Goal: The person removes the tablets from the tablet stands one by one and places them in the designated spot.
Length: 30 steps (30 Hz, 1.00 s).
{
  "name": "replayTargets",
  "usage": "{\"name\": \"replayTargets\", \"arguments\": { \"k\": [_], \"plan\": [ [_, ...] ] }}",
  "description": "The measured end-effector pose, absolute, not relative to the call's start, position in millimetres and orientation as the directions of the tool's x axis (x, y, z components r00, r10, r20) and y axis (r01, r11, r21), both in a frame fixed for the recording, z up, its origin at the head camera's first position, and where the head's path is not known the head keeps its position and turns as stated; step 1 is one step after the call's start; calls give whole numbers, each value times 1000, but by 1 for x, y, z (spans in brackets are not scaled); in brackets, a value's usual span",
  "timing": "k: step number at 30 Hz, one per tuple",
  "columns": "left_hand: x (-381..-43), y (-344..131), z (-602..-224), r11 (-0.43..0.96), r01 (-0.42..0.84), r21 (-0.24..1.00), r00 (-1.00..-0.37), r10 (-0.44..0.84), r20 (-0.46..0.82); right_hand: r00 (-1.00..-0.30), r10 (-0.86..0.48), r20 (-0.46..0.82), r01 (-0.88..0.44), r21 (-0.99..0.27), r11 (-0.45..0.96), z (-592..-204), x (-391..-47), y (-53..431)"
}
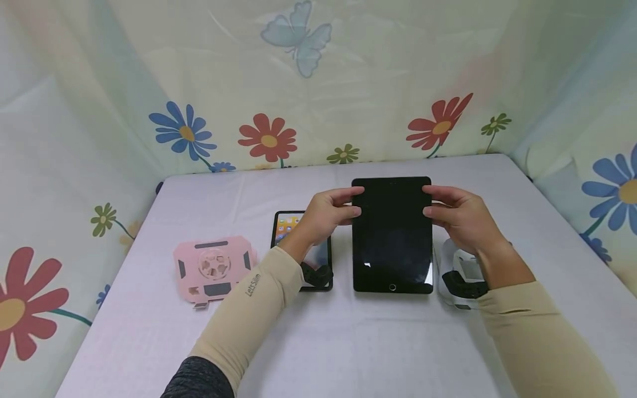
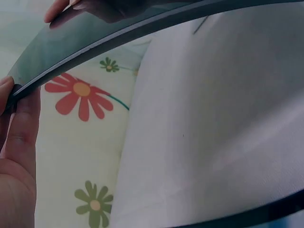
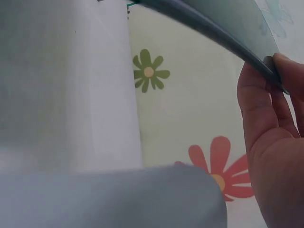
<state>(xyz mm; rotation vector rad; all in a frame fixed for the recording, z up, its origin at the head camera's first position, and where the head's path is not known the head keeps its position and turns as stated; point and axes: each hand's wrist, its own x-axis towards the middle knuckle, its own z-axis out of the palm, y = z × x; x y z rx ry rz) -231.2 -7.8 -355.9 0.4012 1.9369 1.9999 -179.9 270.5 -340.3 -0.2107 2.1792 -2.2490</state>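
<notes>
A black tablet (image 1: 392, 237), its screen dark, is pinched at both side edges near its far end. My left hand (image 1: 323, 213) grips its left edge between thumb and fingers. On the opposite edge my right hand (image 1: 463, 218) holds it the same way. Both wrist views show the tablet edge (image 2: 95, 47) raised with the tabletop visible beneath it. Under my left wrist lies a smaller tablet (image 1: 287, 224) with a lit screen, partly covered by the arm. A white and grey object (image 1: 448, 260) lies below my right hand, mostly hidden; its kind is unclear.
On the left of the white-covered table (image 1: 378, 348) lies a pink protective case (image 1: 214, 265) with grey pads and a round piece in its middle. A flower-printed curtain (image 1: 358, 83) surrounds the table at the back and sides.
</notes>
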Motion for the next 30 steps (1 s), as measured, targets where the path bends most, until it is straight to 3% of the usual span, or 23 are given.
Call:
{"name": "replayTargets", "arguments": {
  "k": [12, 22, 30],
  "plan": [
    [-236, -28, -371, -9, -67, 998, -926, 374, -59, -993, -117, 11, -15, -999, 37, -347, -192, 246],
    [-240, -33, -384, 18, -80, 997, -934, 347, -81, -996, -54, -76, 66, -983, 169, -357, -201, 231],
    [-242, -36, -395, 60, -88, 994, -942, 320, -103, -991, -30, -131, 124, -978, 165, -365, -207, 222]
  ]
}}
